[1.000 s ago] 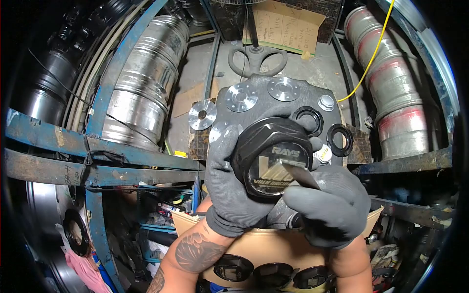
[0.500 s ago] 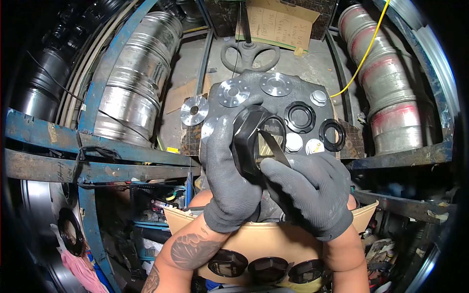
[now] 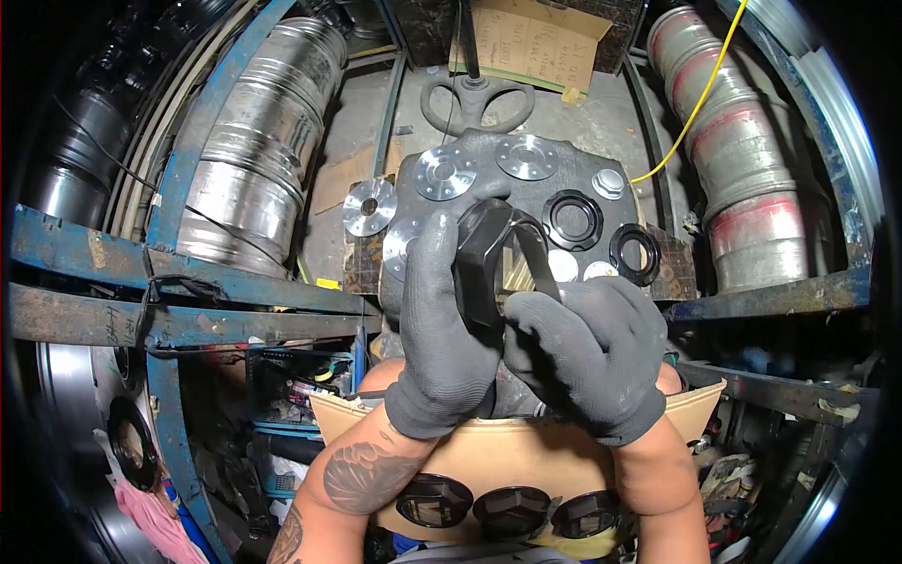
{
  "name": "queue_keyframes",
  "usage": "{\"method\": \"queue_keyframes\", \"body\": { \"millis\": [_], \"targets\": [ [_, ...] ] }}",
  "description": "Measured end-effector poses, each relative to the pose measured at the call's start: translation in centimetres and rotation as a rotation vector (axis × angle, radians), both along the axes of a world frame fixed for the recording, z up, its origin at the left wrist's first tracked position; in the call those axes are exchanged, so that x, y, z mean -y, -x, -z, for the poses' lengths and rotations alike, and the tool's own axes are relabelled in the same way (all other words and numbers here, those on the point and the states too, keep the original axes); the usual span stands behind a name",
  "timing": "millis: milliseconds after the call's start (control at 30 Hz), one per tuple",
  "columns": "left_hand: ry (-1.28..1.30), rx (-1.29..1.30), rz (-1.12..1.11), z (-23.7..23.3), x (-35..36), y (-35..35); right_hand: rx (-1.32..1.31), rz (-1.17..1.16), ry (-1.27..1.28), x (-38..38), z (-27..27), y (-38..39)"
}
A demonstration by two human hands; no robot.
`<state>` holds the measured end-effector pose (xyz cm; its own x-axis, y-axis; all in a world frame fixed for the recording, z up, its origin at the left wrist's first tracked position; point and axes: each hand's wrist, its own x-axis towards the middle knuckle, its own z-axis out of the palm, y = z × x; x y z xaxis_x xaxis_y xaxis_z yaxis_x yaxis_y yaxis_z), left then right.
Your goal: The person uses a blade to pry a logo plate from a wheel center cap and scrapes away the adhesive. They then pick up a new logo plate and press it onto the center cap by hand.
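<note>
My left hand point(image 3: 437, 324) is wrapped round a black hexagonal wheel center cap point(image 3: 477, 268), held tilted above the workbench with its shiny face toward my right. The thumb and fingers of my right hand point(image 3: 592, 357), in a matching dark grey knit glove, pinch the lower end of a dark flat strip point(image 3: 537, 261). Its upper end meets the rim of the cap; I cannot tell whether it is a blade or a film. Beyond my hands, black rings point(image 3: 575, 221), round silver plates point(image 3: 445, 172) and white caps point(image 3: 562, 265) lie on the grey cloth point(image 3: 489, 202).
An open cardboard box point(image 3: 526, 449) sits against my body, with three black caps point(image 3: 512, 506) inside. Metal wheel barrels point(image 3: 258, 141) are stacked at left, more barrels point(image 3: 738, 150) at right, in blue metal frames point(image 3: 254, 331). A yellow cable point(image 3: 700, 103) hangs at the right. A steering wheel point(image 3: 477, 105) lies beyond the bench.
The cap has turned, so less of its lettered face shows. The strip has swung upright and now stands along the cap's right side. Both hands keep their grip.
</note>
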<state>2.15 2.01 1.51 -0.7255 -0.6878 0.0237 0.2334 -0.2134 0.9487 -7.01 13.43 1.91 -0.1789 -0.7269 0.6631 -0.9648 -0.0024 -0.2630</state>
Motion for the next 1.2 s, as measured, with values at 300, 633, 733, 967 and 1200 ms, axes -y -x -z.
{"method": "queue_keyframes", "body": {
  "millis": [300, 633, 733, 967, 1200],
  "targets": [
    [-0.654, -0.262, 0.125, -1.0, 0.1, 0.3, 0.257, 0.095, 0.193, 0.3, -1.5, 0.1],
    [-0.822, -0.394, 0.276, -1.2, 0.5, 0.2, 0.558, 0.052, 0.421, 0.2, 0.3, 0.9],
    [-0.817, -0.412, 0.293, -0.7, 0.4, 0.2, 0.688, 0.046, 0.452, 0.7, 0.1, 1.1],
    [-0.800, -0.323, 0.286, -0.3, -0.3, 0.4, 1.194, 0.068, 0.303, 0.4, -1.0, 1.1],
    [-0.164, -0.106, 0.267, -0.5, -1.6, 0.5, 0.794, 0.048, 0.196, 0.4, 0.6, 2.2]
  ]
}}
